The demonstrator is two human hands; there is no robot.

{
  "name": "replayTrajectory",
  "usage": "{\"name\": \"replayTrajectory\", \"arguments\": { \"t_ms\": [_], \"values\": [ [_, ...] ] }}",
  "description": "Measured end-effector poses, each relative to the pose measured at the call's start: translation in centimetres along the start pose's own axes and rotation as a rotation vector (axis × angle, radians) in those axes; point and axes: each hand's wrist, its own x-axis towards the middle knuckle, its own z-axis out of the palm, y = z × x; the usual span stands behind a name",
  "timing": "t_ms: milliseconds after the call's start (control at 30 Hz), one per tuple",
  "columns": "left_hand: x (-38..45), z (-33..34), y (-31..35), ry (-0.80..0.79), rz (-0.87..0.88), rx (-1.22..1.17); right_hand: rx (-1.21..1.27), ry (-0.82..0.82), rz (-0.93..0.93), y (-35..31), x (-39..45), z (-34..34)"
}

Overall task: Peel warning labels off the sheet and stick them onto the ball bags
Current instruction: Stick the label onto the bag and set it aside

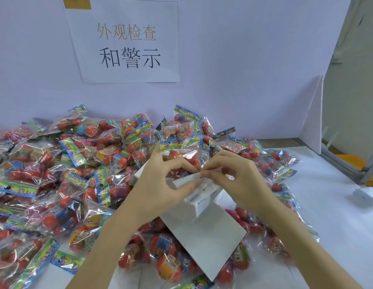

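**Inspector:** Step in hand, as I judge it, is the peel. The left hand [160,184] grips the label sheet [202,230] near its top edge, thumb and fingers curled round the folded-over part. The right hand [239,178] pinches at a warning label [204,187] on that top edge, fingertips [206,174] closed together on it.

**Supervisor:** Is the label free of the backing?

**Inspector:** Cannot tell. The pinch point is blurred and partly hidden by the fingers. Printed labels show on the curled strip; the lower part of the sheet shows plain white.

**Supervisor:** Where does the sheet sit?

**Inspector:** Held up over the near middle of the pile of ball bags [77,174], its lower corner hanging down over them. A separate bag [181,151] stands just behind both hands; whether either hand holds it, I cannot say.

**Supervisor:** Next move?

**Inspector:** In my judgement, lift the label cleanly away without creasing, then press it flat on a bag. The film is crinkled and glossy, so it will need smoothing down.

**Supervisor:** Condition of the bags?

**Inspector:** Clear wrappers with red-orange balls inside and rainbow-striped header cards, heaped loosely across the white table [327,205] below a paper sign [127,42] on the wall.
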Motion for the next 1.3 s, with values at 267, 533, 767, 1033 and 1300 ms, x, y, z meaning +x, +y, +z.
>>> {"name": "replayTrajectory", "arguments": {
  "t_ms": [267, 533, 767, 1033, 1300],
  "values": [
    [0.6, 0.2, -0.6, 0.064, -0.115, -0.108, -0.046, 0.004, -0.084, -0.7, -0.1, 0.2],
    [0.6, 0.5, -0.4, 0.019, -0.066, -0.149, -0.179, 0.0, -0.091, -1.1, -0.3, 0.9],
    [1.0, 1.1, -1.1, 0.031, -0.088, -0.144, -0.234, 0.042, -0.09, -1.1, -0.5, 1.5],
    [1.0, 1.0, -0.7, 0.057, -0.146, -0.223, -0.332, 0.169, -0.323, -0.9, -0.6, 1.6],
    [0.9, 1.0, -0.4, 0.071, -0.174, -0.244, -0.081, 0.097, -0.153, -2.0, -0.5, 1.1]
  ]
}}
